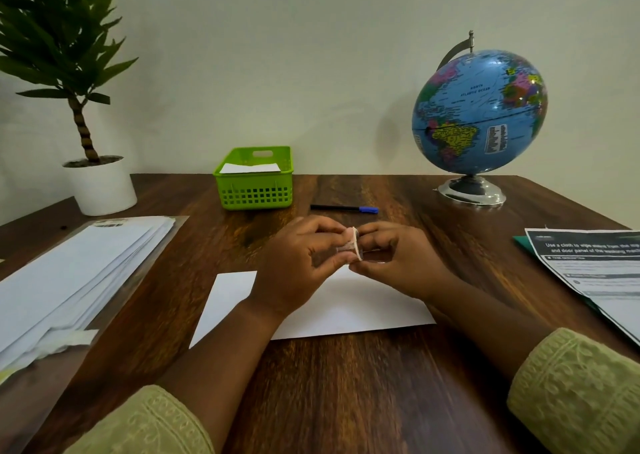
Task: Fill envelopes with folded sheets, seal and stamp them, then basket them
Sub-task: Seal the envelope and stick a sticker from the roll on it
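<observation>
- Envelope (349, 311) lay flat on the wooden desk (346, 401), directly under both hands, well in front of the green basket (254, 180).
- Left hand (298, 266) and right hand (394, 263) were raised just above the envelope, fingertips of both pinching a small pale stamp (351, 245) between them.
- Judged step: freeing the stamp for sticking. It would go best held by its edges, kept off the gummed face, then pressed flat in a corner of the envelope.
- Green basket held at least one white envelope (251, 168), lying inside near the rim; how many lay beneath could not be told.
- Left of the basket, a clear plastic sleeve (138, 270) held a stack of blank envelopes (76, 270).
</observation>
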The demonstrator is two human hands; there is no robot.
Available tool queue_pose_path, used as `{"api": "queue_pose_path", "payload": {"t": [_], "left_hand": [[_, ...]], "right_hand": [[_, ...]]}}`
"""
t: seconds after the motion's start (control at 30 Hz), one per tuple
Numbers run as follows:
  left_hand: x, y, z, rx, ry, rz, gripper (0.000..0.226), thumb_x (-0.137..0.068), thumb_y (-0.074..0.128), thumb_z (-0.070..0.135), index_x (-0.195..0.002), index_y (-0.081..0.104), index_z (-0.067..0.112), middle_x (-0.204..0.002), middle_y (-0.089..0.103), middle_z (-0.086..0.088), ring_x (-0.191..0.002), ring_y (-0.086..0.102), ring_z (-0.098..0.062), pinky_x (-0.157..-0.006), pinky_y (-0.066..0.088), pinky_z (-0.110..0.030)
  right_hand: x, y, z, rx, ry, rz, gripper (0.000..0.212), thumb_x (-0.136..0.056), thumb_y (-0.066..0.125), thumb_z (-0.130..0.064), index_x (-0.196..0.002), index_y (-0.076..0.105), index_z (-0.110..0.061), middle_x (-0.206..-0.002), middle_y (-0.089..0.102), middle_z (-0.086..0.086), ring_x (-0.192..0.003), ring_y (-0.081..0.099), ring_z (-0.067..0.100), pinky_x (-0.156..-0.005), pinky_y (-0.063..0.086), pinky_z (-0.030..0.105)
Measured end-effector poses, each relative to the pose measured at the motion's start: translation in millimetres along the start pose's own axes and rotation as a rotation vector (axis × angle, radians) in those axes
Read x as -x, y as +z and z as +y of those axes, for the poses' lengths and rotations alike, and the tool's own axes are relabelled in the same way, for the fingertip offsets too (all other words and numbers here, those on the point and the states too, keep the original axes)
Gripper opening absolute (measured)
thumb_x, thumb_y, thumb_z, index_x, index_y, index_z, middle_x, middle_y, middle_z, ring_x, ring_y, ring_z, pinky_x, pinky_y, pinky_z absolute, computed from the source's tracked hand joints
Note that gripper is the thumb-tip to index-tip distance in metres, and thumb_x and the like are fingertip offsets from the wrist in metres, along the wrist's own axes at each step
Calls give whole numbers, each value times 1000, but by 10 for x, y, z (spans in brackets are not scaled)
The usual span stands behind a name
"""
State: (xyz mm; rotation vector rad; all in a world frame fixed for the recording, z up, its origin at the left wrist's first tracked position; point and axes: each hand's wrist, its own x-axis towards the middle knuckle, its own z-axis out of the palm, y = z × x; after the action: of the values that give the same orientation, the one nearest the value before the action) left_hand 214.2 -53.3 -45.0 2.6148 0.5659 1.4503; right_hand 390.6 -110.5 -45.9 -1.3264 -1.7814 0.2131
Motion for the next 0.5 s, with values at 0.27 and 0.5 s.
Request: {"api": "queue_pose_path", "payload": {"t": [0.27, 0.5], "left_hand": [[-2, 7, 34, -1, -62, 63, 31, -90, 50, 34, -97, 73, 15, -101, 63, 1, -96, 47, -8, -79, 34, -11], [-22, 3, -17, 14, -46, 104, 18, -78, 70, 25, -94, 73, 16, -95, 63, 0, -90, 55, -14, -78, 45, -27]], "right_hand": [[-15, -18, -11, -134, 103, 56, 41, -70, 78, -8, -107, 67, -23, -104, 60, -19, -97, 58, -12, -75, 46, 4], [-15, -20, -35, -94, 67, 22, 39, -70, 78, -9, -107, 70, -16, -109, 64, -10, -98, 61, -2, -81, 49, 10]]}}
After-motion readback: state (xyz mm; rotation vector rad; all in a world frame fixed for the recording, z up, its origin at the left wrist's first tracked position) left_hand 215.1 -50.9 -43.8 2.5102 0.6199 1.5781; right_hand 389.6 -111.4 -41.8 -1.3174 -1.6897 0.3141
